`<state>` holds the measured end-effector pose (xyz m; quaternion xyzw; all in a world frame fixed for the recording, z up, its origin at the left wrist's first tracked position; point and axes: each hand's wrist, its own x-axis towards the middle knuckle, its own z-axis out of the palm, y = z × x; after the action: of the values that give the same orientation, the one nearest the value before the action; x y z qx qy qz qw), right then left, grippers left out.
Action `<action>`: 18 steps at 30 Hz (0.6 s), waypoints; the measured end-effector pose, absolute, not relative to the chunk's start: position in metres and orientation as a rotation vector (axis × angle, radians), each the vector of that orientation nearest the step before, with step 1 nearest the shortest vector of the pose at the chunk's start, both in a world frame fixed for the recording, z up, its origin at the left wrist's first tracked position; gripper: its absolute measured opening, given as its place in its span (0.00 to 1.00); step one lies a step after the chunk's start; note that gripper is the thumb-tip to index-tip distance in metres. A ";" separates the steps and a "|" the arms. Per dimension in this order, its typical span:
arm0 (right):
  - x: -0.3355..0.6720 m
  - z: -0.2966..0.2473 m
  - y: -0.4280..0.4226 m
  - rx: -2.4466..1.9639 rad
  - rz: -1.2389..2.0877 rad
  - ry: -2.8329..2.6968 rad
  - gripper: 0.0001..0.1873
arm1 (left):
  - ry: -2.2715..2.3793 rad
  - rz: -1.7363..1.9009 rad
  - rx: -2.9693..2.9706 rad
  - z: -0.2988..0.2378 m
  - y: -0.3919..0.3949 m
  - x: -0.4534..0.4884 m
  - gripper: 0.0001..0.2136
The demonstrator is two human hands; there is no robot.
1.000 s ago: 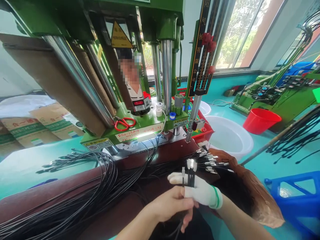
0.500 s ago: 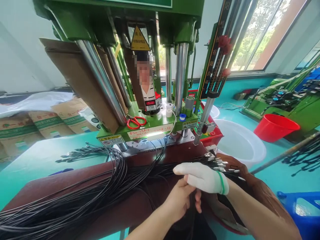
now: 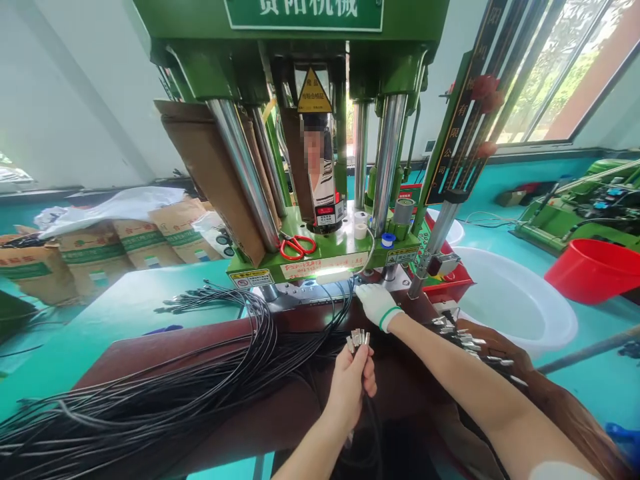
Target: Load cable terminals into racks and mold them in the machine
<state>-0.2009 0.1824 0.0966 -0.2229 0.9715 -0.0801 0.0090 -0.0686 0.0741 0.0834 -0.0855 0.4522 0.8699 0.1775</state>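
Note:
My bare left hand (image 3: 353,380) is closed around a small bunch of black cables with metal plug ends (image 3: 357,338) that stick up above its fingers. My right hand (image 3: 376,303), in a white glove with a green cuff, reaches forward to the mould slot (image 3: 320,288) at the front of the green press machine (image 3: 320,133), its fingers closed at the cables lying there; what they pinch is too small to make out. A thick bundle of black cables (image 3: 165,393) sweeps from the lower left across the brown bench (image 3: 150,347) into the slot.
Red scissors (image 3: 296,247) and tape rolls (image 3: 360,227) lie on the machine's green ledge. More plug-ended cables (image 3: 470,340) rest at the right on brown paper. A white basin (image 3: 515,300) and red bucket (image 3: 590,267) stand on the floor right; sacks (image 3: 100,247) left. A person stands behind the machine.
My gloved right hand has let go of the bunch and moved forward to the mould slot. My left hand now holds the plug bunch alone. The view has tilted up and shifted.

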 end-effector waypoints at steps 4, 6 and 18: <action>-0.198 0.101 0.177 -0.656 -0.154 2.952 0.19 | 1.378 2.435 -0.219 0.083 0.077 -0.069 0.21; -0.191 0.111 0.184 -0.642 -0.169 2.867 0.19 | 1.429 2.402 -0.200 0.084 0.080 -0.068 0.21; -0.068 0.115 0.266 0.010 -1.784 2.032 0.07 | 1.496 2.173 -0.071 0.090 0.104 -0.066 0.19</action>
<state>-0.0677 0.2661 0.1151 0.0036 0.7336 -0.6441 0.2169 -0.0658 0.1045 0.0896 -0.0259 0.5492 0.7975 0.2486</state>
